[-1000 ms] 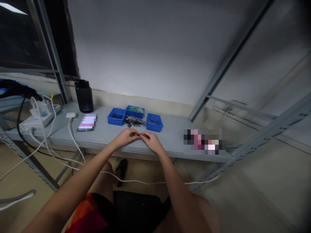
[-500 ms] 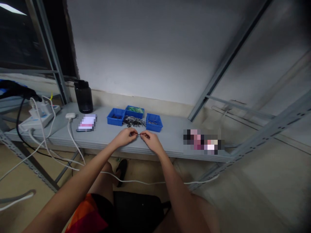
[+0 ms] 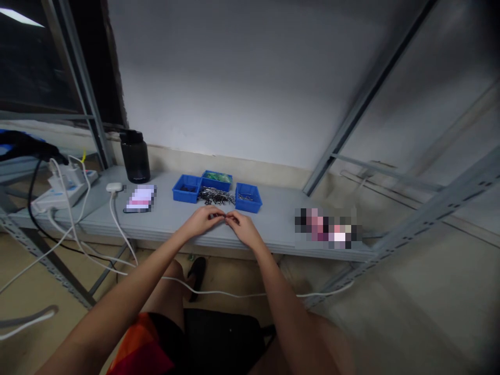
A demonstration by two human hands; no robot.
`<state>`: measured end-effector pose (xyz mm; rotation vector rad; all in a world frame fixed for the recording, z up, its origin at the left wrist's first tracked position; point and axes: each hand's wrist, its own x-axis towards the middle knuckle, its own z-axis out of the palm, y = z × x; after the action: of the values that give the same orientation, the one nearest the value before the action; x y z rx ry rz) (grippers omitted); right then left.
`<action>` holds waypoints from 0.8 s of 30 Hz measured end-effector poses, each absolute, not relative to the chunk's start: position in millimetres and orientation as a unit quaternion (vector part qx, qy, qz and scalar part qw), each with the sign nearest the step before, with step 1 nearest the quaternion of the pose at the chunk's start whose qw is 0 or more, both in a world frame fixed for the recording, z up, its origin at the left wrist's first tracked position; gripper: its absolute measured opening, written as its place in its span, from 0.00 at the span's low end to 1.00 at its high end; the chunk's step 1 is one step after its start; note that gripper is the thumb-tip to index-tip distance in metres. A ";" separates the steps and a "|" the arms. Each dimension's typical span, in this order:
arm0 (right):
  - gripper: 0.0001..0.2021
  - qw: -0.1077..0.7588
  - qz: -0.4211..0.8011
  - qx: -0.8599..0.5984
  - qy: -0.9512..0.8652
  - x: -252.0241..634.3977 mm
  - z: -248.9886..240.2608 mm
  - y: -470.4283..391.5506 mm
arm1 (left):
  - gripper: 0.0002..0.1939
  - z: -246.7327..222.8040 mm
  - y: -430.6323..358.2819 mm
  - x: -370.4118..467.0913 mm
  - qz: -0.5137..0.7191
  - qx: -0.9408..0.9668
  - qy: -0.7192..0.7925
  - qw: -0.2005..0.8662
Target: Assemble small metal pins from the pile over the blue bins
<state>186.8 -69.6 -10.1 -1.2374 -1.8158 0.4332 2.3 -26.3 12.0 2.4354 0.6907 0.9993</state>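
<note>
Just in front of a loose pile of thin metal and black pieces [image 3: 214, 196], my two hands meet at the fingertips. My left hand [image 3: 201, 221] pinches from the left, thumb and fingers reaching towards the other hand. Fingers bent and pressed together, my right hand [image 3: 242, 227] closes in from the right. A small thin dark piece [image 3: 225, 216] is between the fingertips, mostly covered, so its kind cannot be made out. Behind the hands stand a blue bin with dark pieces [image 3: 186, 197], a blue bin with green packets [image 3: 215, 186] and a blue bin with thin metal pieces [image 3: 248, 205].
A dark bottle [image 3: 135, 159], a lit phone [image 3: 140, 199] and a white charger [image 3: 114, 186] are on the grey shelf's left side. Further left is a power strip [image 3: 66, 190] with cables. Blurred-out items [image 3: 326, 229] lie at the right. A white cable [image 3: 234, 295] hangs below the shelf edge.
My fingertips have come closer together. The thin dark piece that showed in the gap between them is now mostly covered. The bins and pile are unchanged.
</note>
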 end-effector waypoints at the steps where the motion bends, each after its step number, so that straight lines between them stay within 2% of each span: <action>1: 0.09 0.435 0.175 -0.494 -0.732 186.6 -9.8 -69.8 | 0.09 12.2 -26.8 2.1 0.358 0.877 0.245 0.208; 8: 0.11 0.446 0.179 -0.492 -0.726 184.7 -4.8 -74.3 | 0.08 12.5 -29.4 1.8 0.358 0.858 0.277 0.242; 15: 0.11 0.440 0.177 -0.489 -0.732 184.1 -3.5 -75.4 | 0.06 11.3 -26.7 3.1 0.321 0.893 0.259 0.183; 24: 0.09 0.428 0.167 -0.485 -0.744 185.1 -6.1 -73.4 | 0.04 8.0 -23.3 3.5 0.326 0.891 0.263 0.175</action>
<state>185.1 -73.4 -6.1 -1.2121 -1.8580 0.4158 3.5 -23.3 8.0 2.5246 0.7459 0.9229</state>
